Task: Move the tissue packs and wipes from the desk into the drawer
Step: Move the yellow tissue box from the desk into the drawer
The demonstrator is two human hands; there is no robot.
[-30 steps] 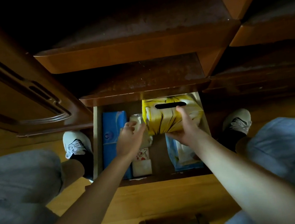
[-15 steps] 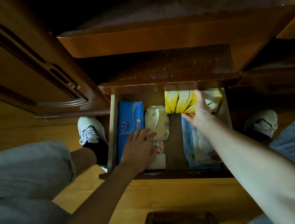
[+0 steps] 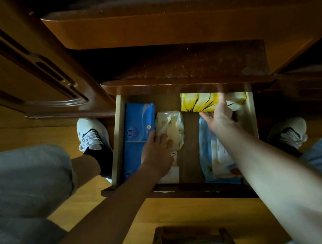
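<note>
The right hand [image 3: 219,115] has its fingers [image 3: 222,99] stretched out almost straight, pressing the near edge of the yellow tissue pack [image 3: 201,102] at the far right of the drawer [image 3: 119,141]. They grip nothing. The left hand [image 3: 157,147] lies flat with relaxed fingers on the cream wipes pack [image 3: 173,129] and touches the blue tissue pack [image 3: 136,130] just beside it on the left.

I think the step is to push the packs deep and flat. It is better to push slowly with the whole palm, so the soft packs slide and do not fold under the shelf edge above.

The packs are soft plastic film, shiny and a little wrinkled. A pale blue pack [image 3: 214,155] lies near, under the right arm. The drawer is smooth brown wood.
</note>
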